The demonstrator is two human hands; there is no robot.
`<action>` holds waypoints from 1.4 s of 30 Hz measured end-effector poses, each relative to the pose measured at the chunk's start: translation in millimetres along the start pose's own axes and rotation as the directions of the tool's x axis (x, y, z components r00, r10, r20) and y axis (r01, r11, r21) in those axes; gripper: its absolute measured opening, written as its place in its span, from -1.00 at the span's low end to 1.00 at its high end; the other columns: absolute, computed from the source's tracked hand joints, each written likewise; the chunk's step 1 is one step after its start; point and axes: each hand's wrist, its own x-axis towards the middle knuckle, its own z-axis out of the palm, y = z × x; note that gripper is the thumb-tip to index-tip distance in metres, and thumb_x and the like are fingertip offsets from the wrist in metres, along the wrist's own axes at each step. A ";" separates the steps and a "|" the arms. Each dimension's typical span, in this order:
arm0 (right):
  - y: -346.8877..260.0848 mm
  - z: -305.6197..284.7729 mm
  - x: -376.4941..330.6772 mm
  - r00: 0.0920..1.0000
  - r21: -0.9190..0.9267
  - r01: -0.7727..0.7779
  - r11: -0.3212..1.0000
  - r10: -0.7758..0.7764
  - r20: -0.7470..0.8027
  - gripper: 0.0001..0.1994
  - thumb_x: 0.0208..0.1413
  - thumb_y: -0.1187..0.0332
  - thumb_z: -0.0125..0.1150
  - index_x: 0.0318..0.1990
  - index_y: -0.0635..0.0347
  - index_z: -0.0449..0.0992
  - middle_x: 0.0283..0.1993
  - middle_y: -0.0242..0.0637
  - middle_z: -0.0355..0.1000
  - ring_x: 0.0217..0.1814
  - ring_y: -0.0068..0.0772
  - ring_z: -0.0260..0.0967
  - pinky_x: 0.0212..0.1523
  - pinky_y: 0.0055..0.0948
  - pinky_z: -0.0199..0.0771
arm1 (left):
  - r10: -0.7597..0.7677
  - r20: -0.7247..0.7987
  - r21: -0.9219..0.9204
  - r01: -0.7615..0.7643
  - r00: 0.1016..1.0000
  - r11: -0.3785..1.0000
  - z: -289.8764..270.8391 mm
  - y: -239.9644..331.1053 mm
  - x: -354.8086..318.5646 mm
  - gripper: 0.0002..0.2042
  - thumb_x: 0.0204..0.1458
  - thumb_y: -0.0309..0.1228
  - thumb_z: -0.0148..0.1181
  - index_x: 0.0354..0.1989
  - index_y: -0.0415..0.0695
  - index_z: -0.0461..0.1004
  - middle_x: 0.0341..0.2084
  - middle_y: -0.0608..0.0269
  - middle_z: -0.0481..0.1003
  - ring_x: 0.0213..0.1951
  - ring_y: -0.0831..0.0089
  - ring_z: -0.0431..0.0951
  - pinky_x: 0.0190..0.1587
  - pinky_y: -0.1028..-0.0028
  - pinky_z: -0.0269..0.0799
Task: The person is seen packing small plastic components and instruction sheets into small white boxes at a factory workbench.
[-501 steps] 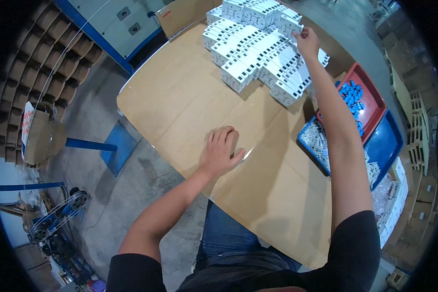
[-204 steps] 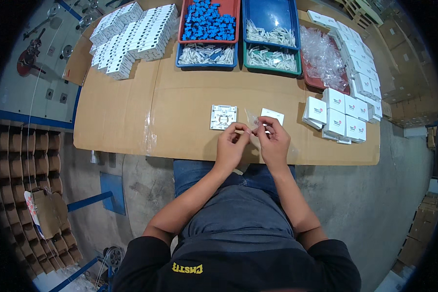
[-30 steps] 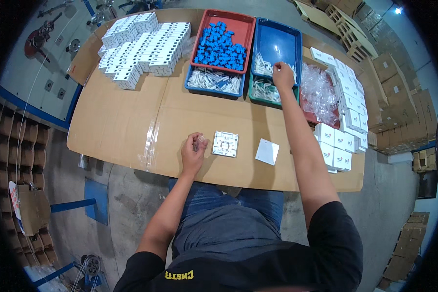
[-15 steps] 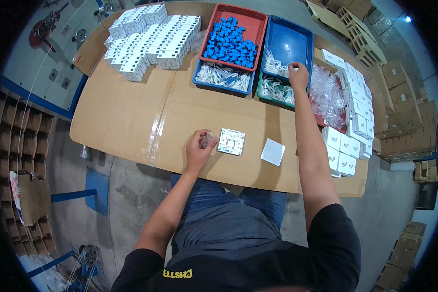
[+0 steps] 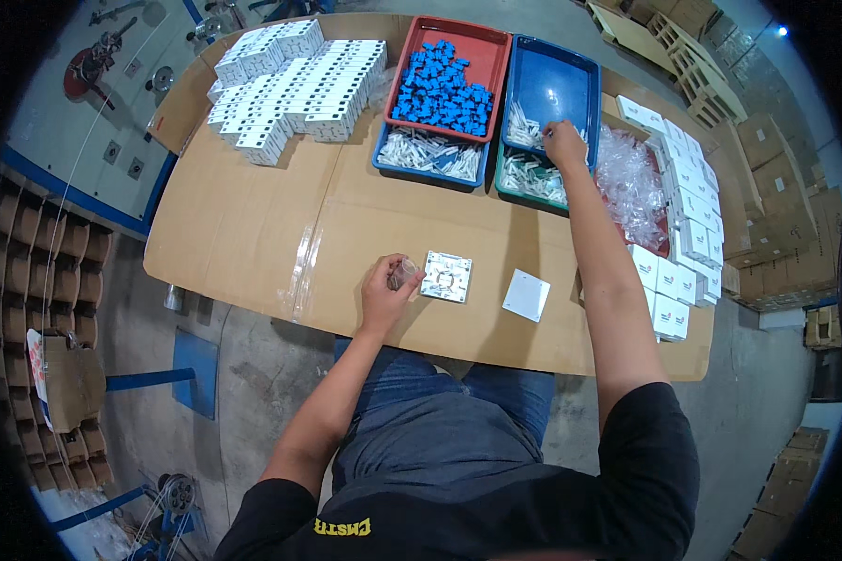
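at near centre: left hand (image 5: 387,292) pinching clear plastic (image 5: 401,274) beside white frame (image 5: 446,277); right hand (image 5: 565,146) (grip cannot be told) at far right blue tray (image 5: 552,79), seemingly set for easy reach.

A blue base plate (image 5: 196,374) rests on the concrete floor (image 5: 264,374); a blue bar (image 5: 150,380) extends left from it. A brown compartment rack (image 5: 42,234) stands far left. Wooden pallets (image 5: 675,61) and stacked cartons (image 5: 776,168) stand at right.
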 end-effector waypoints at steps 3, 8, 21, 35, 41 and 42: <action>3.5 2.4 1.8 1.000 -0.001 -0.018 1.000 0.018 -0.023 -0.81 0.09 0.25 0.30 -0.17 0.01 0.68 -0.06 -0.15 0.54 0.02 0.00 0.54 -0.02 -0.07 0.57 | -0.001 0.012 0.013 0.000 1.000 1.000 1.4 2.5 0.3 -0.60 -0.03 -0.26 0.56 -0.10 -0.20 0.57 -0.30 0.23 0.58 -0.26 0.40 0.58 -0.18 0.41 0.51; -2.4 -7.2 -12.5 0.972 0.321 -0.001 0.947 0.076 -0.220 -0.80 0.12 0.21 0.33 -0.24 0.12 0.64 -0.17 -0.16 0.60 -0.09 -0.08 0.58 -0.09 -0.15 0.56 | -0.003 0.012 0.020 0.003 1.000 1.000 0.9 4.0 0.1 -0.59 -0.04 -0.27 0.56 -0.11 -0.22 0.57 -0.29 0.20 0.58 -0.23 0.36 0.59 -0.15 0.39 0.51; -182.5 -53.5 -252.0 0.857 0.800 -0.183 0.571 -0.306 0.414 -0.83 0.12 0.39 0.37 -0.14 0.16 0.72 -0.27 -0.25 0.63 -0.35 -0.45 0.49 -0.29 -0.44 0.47 | 0.200 0.045 0.092 -0.204 0.979 0.975 -8.5 15.7 3.3 -0.61 -0.07 -0.36 0.56 -0.09 -0.22 0.59 -0.25 0.17 0.57 -0.22 0.34 0.59 -0.13 0.41 0.51; -146.7 -26.7 -238.6 0.936 0.790 -0.126 0.600 -0.193 0.296 -0.80 0.19 0.31 0.30 -0.13 0.21 0.69 -0.28 -0.12 0.61 -0.26 -0.23 0.55 -0.16 -0.34 0.53 | 0.073 -0.008 -0.110 -0.074 0.997 0.991 -1.1 -11.6 -0.5 -0.75 0.16 -0.32 0.35 -0.07 -0.18 0.58 -0.29 0.14 0.59 -0.25 0.30 0.62 -0.17 0.36 0.50; -25.7 0.0 -148.8 0.976 0.426 -0.164 0.890 0.209 -0.061 -0.78 0.21 0.24 0.23 -0.12 0.10 0.69 -0.18 -0.06 0.63 -0.11 0.01 0.60 -0.13 -0.15 0.56 | -0.005 0.038 -0.120 0.009 0.999 0.993 -7.8 -0.8 -1.3 -0.74 0.33 -0.26 0.13 -0.05 -0.21 0.51 -0.35 0.16 0.53 -0.32 0.33 0.53 -0.19 0.41 0.45; -4.4 1.5 -136.3 0.975 0.388 -0.129 0.913 0.188 -0.120 -0.79 0.22 0.21 0.22 -0.14 0.07 0.68 -0.17 -0.09 0.63 -0.10 0.06 0.58 -0.13 -0.10 0.56 | 0.025 0.040 -0.056 -0.023 0.999 0.998 -7.6 2.4 -1.2 -0.74 0.33 -0.26 0.10 -0.02 -0.22 0.48 -0.32 0.13 0.52 -0.28 0.30 0.53 -0.15 0.38 0.45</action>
